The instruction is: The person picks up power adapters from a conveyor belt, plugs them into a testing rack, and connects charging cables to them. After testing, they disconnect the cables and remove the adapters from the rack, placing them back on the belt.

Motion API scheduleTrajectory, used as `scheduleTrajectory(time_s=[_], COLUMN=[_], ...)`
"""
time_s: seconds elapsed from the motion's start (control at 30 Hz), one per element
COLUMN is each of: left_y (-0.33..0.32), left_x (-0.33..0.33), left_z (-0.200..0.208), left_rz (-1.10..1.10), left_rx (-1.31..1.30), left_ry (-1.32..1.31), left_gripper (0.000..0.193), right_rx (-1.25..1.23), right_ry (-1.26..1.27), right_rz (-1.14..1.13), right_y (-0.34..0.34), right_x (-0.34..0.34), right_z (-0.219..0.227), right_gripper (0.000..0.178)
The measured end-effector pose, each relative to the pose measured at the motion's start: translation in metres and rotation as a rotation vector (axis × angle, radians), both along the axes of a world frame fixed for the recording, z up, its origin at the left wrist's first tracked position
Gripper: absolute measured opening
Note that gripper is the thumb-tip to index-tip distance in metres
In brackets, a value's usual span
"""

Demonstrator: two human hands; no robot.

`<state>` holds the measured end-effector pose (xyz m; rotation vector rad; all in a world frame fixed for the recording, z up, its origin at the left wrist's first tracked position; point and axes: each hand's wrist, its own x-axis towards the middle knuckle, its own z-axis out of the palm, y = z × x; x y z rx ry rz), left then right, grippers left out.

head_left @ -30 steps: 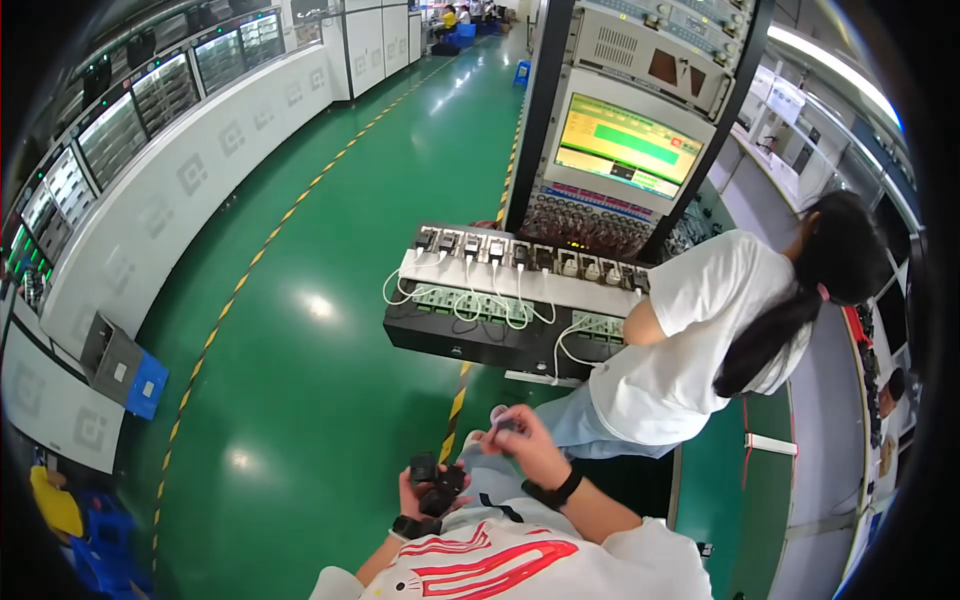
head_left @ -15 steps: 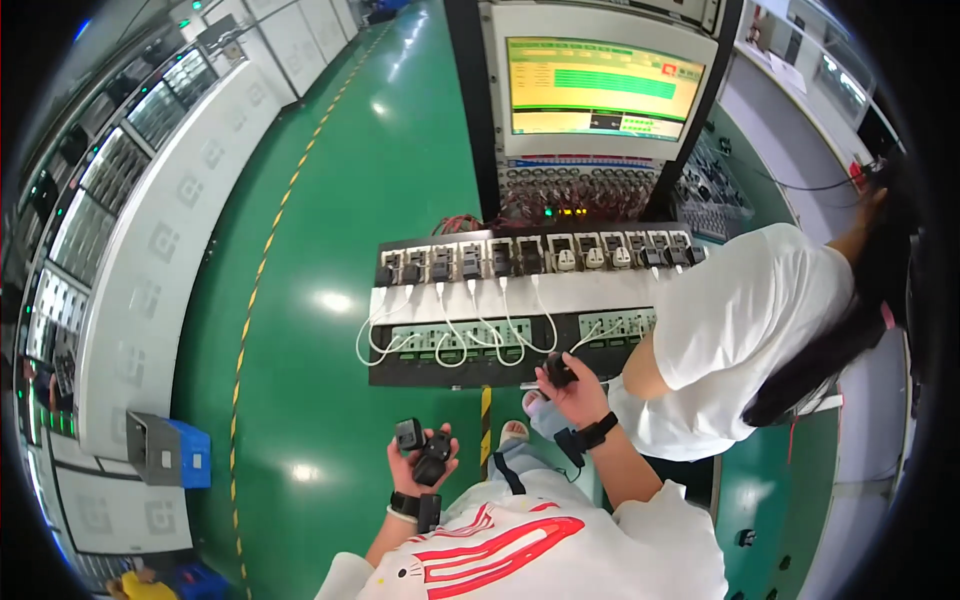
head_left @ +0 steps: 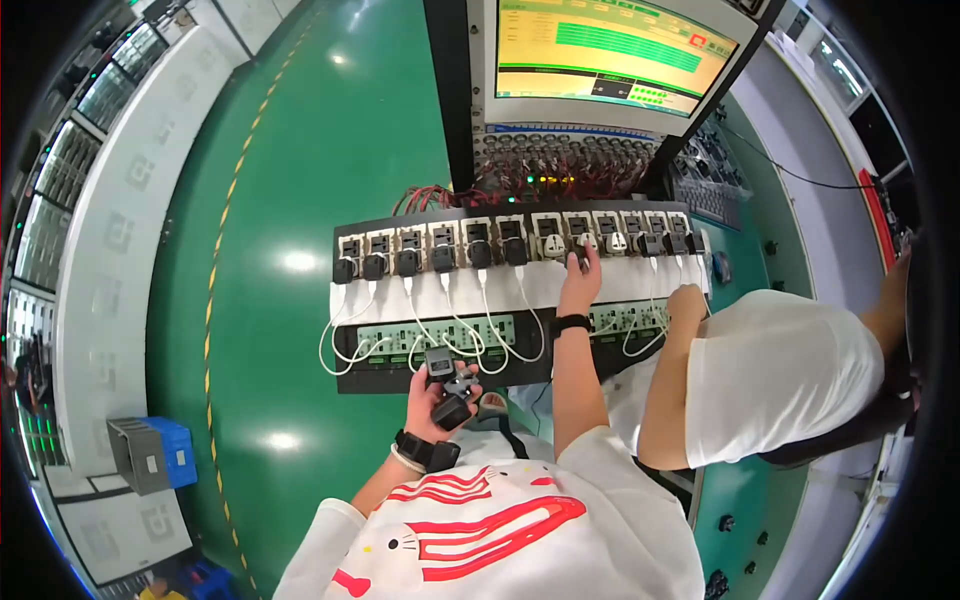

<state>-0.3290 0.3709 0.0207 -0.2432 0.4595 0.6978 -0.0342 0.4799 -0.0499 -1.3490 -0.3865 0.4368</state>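
**Black chargers in the left hand, right hand at the socket row**

Black chargers (head_left: pixel 447 385), a small bunch of them, sit in the left hand (head_left: pixel 437 405), just in front of the near edge of the socket board (head_left: pixel 610 285). The fingers of that hand are curled narrowly around the bunch from below, with the thumb side pressing the topmost block; a dark watch (head_left: pixel 425 449) wraps the wrist behind it.

The right hand (head_left: pixel 580 280) is stretched forward over the socket board, past its white middle strip, with a black band (head_left: pixel 570 323) on the wrist. Its fingers (head_left: pixel 583 258) are held close together and touch a plug-in unit in the upper row of sockets, right of the board's centre. Whether they pinch that unit or only press on it cannot be told.

Along the upper row of the socket board stand more black chargers plugged in to the left, and white cables (head_left: pixel 470 315) loop down from them to the green strip at the board's front edge. Behind the board rises a monitor (head_left: pixel 610 55) showing yellow and green fields. To the right of the board, a co-worker in a white shirt (head_left: pixel 780 375) leans in, one hand (head_left: pixel 688 300) resting at the board's right end.
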Motion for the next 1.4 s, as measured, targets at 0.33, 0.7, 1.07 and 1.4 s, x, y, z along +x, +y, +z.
scheduleTrajectory(time_s=[0.33, 0.7, 1.07, 1.4], left_y=[0.069, 0.109, 0.126, 0.126], left_x=[-0.004, -0.007, -0.014, -0.026], left_z=[0.007, 0.018, 0.037, -0.003], left_rz=[-0.038, 0.007, -0.583, -0.463], left_rx=[0.472, 1.407, 1.835, 0.73], left_ry=[0.487, 1.38, 1.259, 0.447], left_gripper=[0.039, 0.052, 0.057, 0.047], right_rx=[-0.726, -0.745, -0.451, -0.592], right_ry=[-0.843, -0.915, 0.851, -0.451], right_rz=[0.133, 0.104, 1.03, -0.038], right_y=[0.029, 0.02, -0.058, -0.004], right_x=[-0.007, -0.027, -0.116, 0.047], right_z=[0.025, 0.039, 0.076, 0.036], right_gripper=[0.035, 0.059, 0.033, 0.045])
